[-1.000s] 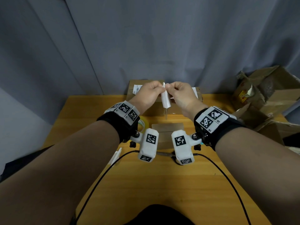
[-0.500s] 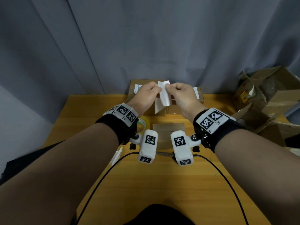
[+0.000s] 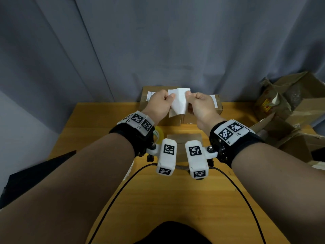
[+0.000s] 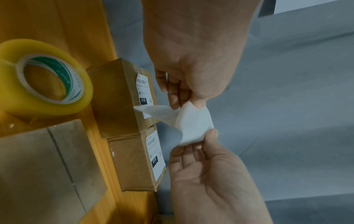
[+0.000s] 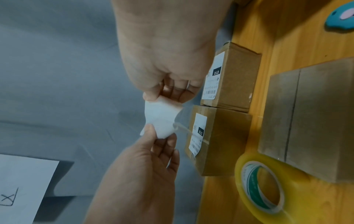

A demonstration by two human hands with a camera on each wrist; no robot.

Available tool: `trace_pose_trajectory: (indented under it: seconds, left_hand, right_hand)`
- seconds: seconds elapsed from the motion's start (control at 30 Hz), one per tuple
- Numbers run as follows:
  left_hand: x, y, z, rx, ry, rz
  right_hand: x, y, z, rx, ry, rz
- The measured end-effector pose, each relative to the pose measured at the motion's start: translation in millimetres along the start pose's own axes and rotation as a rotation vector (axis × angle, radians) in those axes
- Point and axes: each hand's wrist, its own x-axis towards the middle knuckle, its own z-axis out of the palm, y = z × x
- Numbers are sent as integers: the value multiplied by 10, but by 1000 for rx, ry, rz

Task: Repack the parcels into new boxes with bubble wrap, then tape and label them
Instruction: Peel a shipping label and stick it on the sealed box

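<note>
1. Head view, centre of the frame: my left hand (image 3: 159, 104) and right hand (image 3: 200, 107) have drawn apart, and the white label (image 3: 178, 101), a narrow folded strip a second ago, is now spread wide between them, so the backing looks to be peeling off (sticking comes next, I judge).
2. Each hand pinches one upper edge of the label, held in the air above the two labelled boxes (image 4: 122, 97).
3. It looks thin and limp, its loose layer curling downward.

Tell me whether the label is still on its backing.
Partly peeled: the left hand and right hand pinch the label, whose translucent backing splits away.
</note>
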Motion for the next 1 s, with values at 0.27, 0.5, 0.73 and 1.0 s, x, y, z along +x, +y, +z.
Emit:
trace_pose_trajectory:
  seconds: [0.27,0.5,0.73,1.0]
  left_hand:
    - [-26,-120,15,6,21,-60]
    - [-49,-161,24,-132,69,-124]
    - [-116,-39,-42,-331,-86,-165]
    - [-69,-51,-68,-276,-37,-116]
  right_hand:
    - [15,22,-77,-33,24,25]
    - [51,56,-142,-62,58,0]
    - [114,25,-130,-103,26,-66]
    - [58,-17,-72,267,-118,192]
